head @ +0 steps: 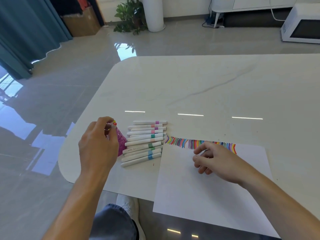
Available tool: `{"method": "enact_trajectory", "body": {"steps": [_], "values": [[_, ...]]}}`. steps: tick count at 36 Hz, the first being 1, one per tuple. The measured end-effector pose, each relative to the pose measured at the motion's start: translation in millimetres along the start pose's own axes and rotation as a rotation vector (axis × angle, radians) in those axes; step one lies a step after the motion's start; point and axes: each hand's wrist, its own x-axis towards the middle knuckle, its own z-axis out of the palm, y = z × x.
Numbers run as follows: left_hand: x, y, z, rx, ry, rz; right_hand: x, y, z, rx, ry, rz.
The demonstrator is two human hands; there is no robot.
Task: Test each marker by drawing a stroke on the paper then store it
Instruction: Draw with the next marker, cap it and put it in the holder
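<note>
Several white markers [143,144] with coloured bands lie side by side on the white table [207,87]. Left of them stands a pink perforated pen holder [121,141] with marker tops showing at its mouth. My left hand [98,146] is over the holder's left side, and its curled fingers pinch a marker with a red end [114,123] at the holder's mouth. A white sheet of paper [199,187] carries a row of many coloured strokes [192,142] along its far edge. My right hand [214,160] rests on the paper below the strokes, fingers loosely curled, holding nothing.
The paper's near edge hangs over the table's front edge. The table's rounded left corner is just beyond the holder. A shoe [128,205] and a jeans-clad knee show under the table. A potted plant [129,16] and a microwave [303,25] sit on the floor far behind.
</note>
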Motion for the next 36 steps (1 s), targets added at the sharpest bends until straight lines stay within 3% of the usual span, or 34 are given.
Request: {"method": "enact_trajectory", "body": {"steps": [6,13,17,23,25,36], "values": [[-1,9,2,-0.006,0.025,0.016,0,1,0,-0.026,0.002,0.001],[-9,28,8,-0.056,0.027,0.216,0,3,-3,-0.062,0.001,0.004],[-17,35,21,-0.073,-0.218,0.277,0,6,-6,-0.076,0.013,0.012],[-27,29,47,-0.008,-0.64,0.168,-1,5,-8,-0.084,0.017,0.028],[-28,28,50,0.022,-0.703,0.158,-2,5,-8,-0.084,0.016,0.034],[-36,33,55,0.226,-0.622,0.316,0,10,-6,-0.065,0.02,0.03]]}}
